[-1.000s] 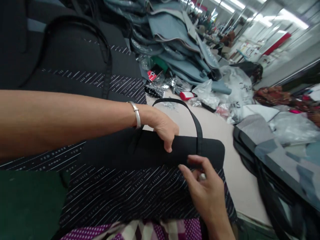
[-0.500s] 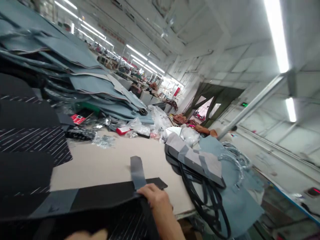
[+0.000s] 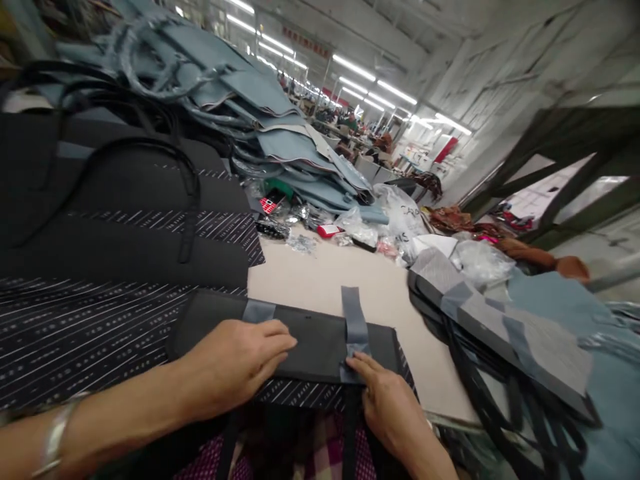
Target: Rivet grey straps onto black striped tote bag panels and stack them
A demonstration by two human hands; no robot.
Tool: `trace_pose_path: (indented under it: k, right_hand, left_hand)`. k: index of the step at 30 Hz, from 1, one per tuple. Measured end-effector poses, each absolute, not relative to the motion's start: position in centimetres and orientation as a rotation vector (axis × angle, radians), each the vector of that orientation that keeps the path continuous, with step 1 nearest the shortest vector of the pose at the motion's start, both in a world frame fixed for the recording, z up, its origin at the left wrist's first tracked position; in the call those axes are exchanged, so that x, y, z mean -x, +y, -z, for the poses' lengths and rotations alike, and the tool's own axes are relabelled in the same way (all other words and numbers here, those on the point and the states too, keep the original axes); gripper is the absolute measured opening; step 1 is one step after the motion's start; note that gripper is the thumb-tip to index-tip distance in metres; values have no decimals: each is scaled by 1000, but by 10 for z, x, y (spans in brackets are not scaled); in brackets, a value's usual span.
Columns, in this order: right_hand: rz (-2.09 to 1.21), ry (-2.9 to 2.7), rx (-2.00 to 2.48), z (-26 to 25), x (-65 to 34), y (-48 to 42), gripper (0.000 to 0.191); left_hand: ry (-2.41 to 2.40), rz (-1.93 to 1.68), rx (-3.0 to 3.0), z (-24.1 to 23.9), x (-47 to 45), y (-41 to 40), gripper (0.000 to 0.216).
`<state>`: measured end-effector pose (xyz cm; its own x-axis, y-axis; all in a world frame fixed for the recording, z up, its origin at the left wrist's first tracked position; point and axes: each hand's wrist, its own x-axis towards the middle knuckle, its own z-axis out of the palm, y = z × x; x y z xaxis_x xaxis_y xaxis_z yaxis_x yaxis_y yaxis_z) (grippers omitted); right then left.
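A long black panel (image 3: 310, 343), apparently part of a bag, lies across a bag piece with a black printed lining (image 3: 305, 393), at the table's near edge. My left hand (image 3: 255, 353) is over the panel's middle, fingers half bent and nothing visible in them. A grey tape strip (image 3: 354, 313) crosses the right end of the panel and sticks out past its far edge. My right hand (image 3: 393, 407) has its fingertips on the strip's lower part; its thumb is hard to make out. Another grey strip (image 3: 259, 311) shows beyond my left hand.
Black bag pieces with handles (image 3: 115, 193) overlap at left. Blue-grey bag pieces (image 3: 270, 100) are heaped behind. Plastic bags (image 3: 400, 213) and small packets line the table's (image 3: 295, 280) far side. A taped grey-and-black bundle with straps (image 3: 480, 327) lies at right.
My view has turned left. The black panel, raised at its near edge before, now lies flatter. My left hand has come up over it; my right hand remains by the grey strip.
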<state>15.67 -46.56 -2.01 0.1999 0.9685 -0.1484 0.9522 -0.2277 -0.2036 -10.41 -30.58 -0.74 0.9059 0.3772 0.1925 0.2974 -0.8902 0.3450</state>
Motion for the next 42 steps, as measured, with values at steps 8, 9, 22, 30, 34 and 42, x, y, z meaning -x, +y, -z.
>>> trace_pose_path:
  k: [8,9,22,30,34,42]
  right_hand:
    - [-427,-1774,2291,6,-180,-427,30]
    - [-398,-1746,2292,2,-182,-413,29]
    - [-155,-1990,2296,19,-191,-195,32]
    - [-51,-2353,2285,29,-158,-167,28]
    - [-32,-2359,2332,34,-151,-161,29]
    - [-298,-2049,2302,18,-167,-165,23]
  left_hand:
    - [573,-283,-2910,55,39,-290,36]
    - [578,-296,-2910,59,40,-289,36]
    - [560,-406,-2927,91,39,-285,39]
    - [547,-587,-2933,113,33,-285,32]
    - [574,-638,-2899,116,33,-287,27]
    - [559,-414,-2837,99,33,-282,33]
